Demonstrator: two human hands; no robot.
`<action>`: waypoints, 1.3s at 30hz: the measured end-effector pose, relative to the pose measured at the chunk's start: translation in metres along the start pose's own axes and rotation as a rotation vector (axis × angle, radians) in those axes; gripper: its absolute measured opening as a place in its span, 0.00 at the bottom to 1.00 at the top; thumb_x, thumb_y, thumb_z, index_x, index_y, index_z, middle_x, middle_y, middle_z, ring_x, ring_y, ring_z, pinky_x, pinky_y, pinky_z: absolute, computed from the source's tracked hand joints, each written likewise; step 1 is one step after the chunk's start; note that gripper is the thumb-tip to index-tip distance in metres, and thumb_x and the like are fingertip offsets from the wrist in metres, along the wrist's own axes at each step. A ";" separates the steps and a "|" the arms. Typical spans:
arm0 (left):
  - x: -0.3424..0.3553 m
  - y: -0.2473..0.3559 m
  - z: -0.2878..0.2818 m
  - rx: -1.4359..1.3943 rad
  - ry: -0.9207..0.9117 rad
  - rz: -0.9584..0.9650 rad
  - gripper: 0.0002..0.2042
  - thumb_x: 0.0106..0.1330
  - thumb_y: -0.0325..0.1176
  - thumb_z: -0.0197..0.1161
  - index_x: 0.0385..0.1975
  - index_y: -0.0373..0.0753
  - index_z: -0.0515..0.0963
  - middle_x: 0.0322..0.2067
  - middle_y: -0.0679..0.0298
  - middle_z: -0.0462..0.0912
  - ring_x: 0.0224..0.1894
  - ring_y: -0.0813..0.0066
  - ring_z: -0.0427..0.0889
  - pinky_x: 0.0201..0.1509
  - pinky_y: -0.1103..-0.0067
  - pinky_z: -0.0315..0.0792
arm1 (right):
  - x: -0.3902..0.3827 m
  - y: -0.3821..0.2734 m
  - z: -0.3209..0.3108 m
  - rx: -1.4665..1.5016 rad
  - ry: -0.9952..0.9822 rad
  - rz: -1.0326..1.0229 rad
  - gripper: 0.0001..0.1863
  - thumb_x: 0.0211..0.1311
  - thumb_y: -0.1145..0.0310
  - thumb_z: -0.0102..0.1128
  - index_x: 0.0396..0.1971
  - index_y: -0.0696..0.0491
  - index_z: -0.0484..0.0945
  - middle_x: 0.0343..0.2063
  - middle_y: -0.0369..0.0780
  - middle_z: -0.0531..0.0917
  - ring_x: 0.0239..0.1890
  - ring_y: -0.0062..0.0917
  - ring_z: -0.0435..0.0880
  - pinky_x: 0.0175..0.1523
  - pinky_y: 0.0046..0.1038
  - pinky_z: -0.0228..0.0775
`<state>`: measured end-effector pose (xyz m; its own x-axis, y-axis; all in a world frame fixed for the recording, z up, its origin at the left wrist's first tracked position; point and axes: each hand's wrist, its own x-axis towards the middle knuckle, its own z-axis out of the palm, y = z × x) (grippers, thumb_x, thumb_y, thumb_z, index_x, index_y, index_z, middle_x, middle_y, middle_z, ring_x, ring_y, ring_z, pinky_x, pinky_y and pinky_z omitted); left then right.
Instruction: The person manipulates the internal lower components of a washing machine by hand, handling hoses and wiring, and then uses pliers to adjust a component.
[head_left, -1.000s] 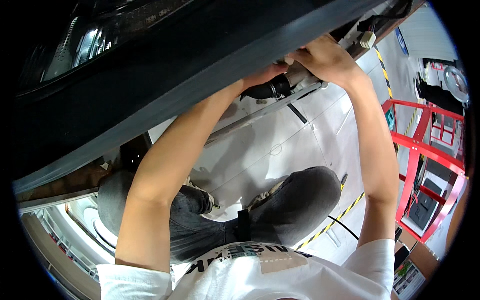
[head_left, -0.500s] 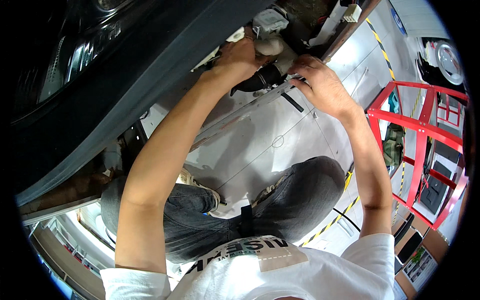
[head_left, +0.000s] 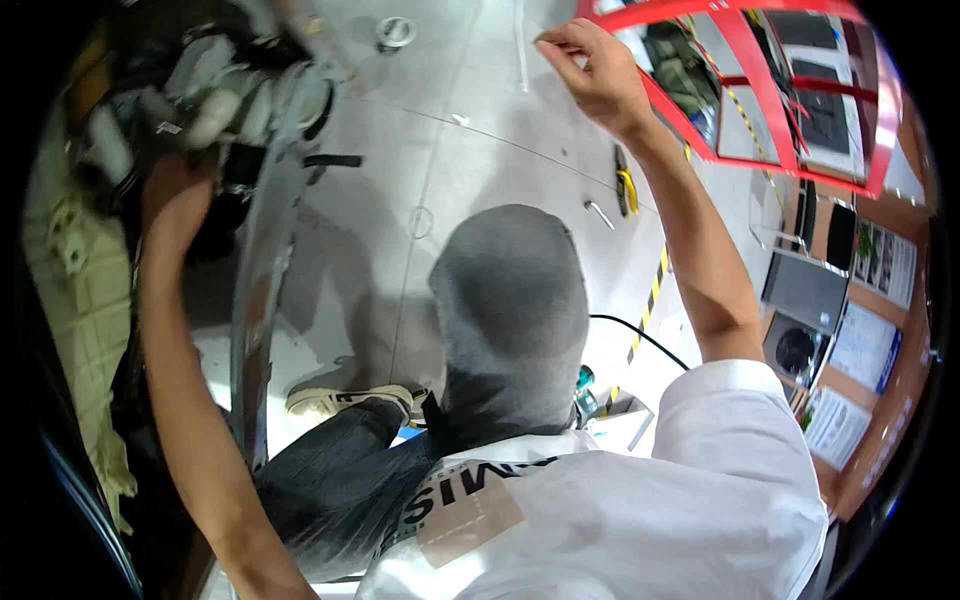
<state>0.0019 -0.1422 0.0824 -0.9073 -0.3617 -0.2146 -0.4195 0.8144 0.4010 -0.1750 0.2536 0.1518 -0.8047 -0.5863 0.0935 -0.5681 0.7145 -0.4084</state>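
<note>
My left hand (head_left: 180, 190) reaches in among the parts at the left, below a pale rounded piece (head_left: 212, 118) and beside dark fittings. Its fingers are hidden in shadow and blur, so what it grips does not show. A grey metal rail (head_left: 268, 210) runs along the right of that hand. Out over the floor, my right hand (head_left: 597, 75) is raised near the red metal frame (head_left: 735, 60). Its fingers are curled together in a pinch, and anything between them is too small to make out.
On the floor lie yellow-handled pliers (head_left: 626, 187), a short metal piece (head_left: 599, 214), a black strip (head_left: 333, 160) and a round whitish part (head_left: 396, 33). My raised knee (head_left: 512, 300) stands mid-view. A teal tool (head_left: 586, 392) rests beside my leg.
My right hand has left the rail and swung out to the right over the floor. The view has turned rightward. My left hand stays among the parts.
</note>
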 end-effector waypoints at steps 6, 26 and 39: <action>0.007 -0.023 0.003 -0.234 -0.322 0.060 0.22 0.74 0.44 0.43 0.62 0.40 0.68 0.60 0.57 0.70 0.65 0.63 0.64 0.68 0.75 0.52 | -0.109 0.175 -0.035 -0.201 0.125 0.660 0.18 0.57 0.56 0.59 0.36 0.57 0.82 0.31 0.48 0.84 0.38 0.39 0.83 0.45 0.36 0.73; -0.011 0.033 -0.032 -0.370 -0.516 -0.053 0.29 0.64 0.59 0.56 0.41 0.31 0.79 0.34 0.58 0.82 0.37 0.71 0.75 0.46 0.74 0.68 | -0.377 0.451 0.085 -0.076 -0.132 1.056 0.39 0.48 0.82 0.57 0.64 0.54 0.57 0.51 0.49 0.73 0.50 0.39 0.76 0.52 0.35 0.71; -0.013 0.039 -0.032 -0.426 -0.547 -0.200 0.36 0.62 0.62 0.55 0.56 0.33 0.72 0.54 0.54 0.76 0.56 0.68 0.71 0.62 0.76 0.61 | -0.315 0.359 0.101 -0.428 -0.128 1.261 0.28 0.49 0.56 0.60 0.47 0.60 0.70 0.44 0.53 0.79 0.40 0.50 0.81 0.49 0.42 0.73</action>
<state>-0.0038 -0.1203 0.1295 -0.7138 -0.1153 -0.6908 -0.6523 0.4687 0.5957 -0.1081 0.6559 -0.1156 -0.8078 0.5433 -0.2287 0.5179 0.8394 0.1648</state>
